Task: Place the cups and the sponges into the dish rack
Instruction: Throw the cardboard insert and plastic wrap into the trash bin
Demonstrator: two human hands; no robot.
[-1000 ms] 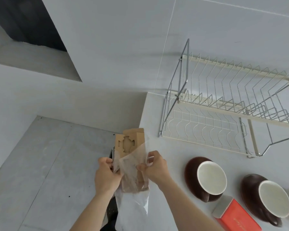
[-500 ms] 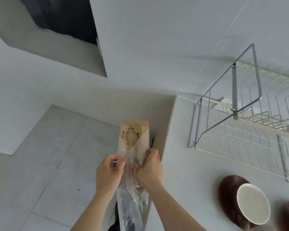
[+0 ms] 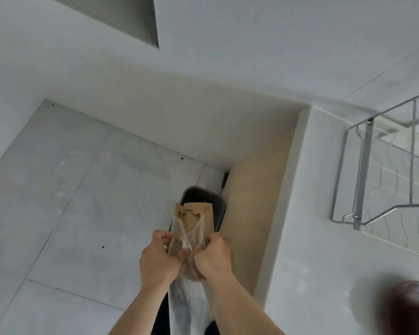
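Note:
Both hands hold a clear plastic wrapper [image 3: 188, 234] with a brown cardboard insert [image 3: 196, 211] sticking out of its top. My left hand [image 3: 159, 258] grips the wrapper's left side and my right hand [image 3: 212, 256] grips its right side, over a dark bin [image 3: 203, 198] on the floor. The wire dish rack [image 3: 382, 180] stands on the white counter [image 3: 310, 238] at the right edge, only partly in view. A brown cup [image 3: 413, 308] shows blurred at the bottom right corner. No sponges are visible.
The counter's beige side panel [image 3: 254, 206] drops to a grey tiled floor [image 3: 70, 201] on the left. White walls rise behind, with a dark recess [image 3: 136, 18] at the top.
The view has swung left and down, so the rack and cups slid toward the right edge. The hands with the wrapper now hang over the dark bin on the floor.

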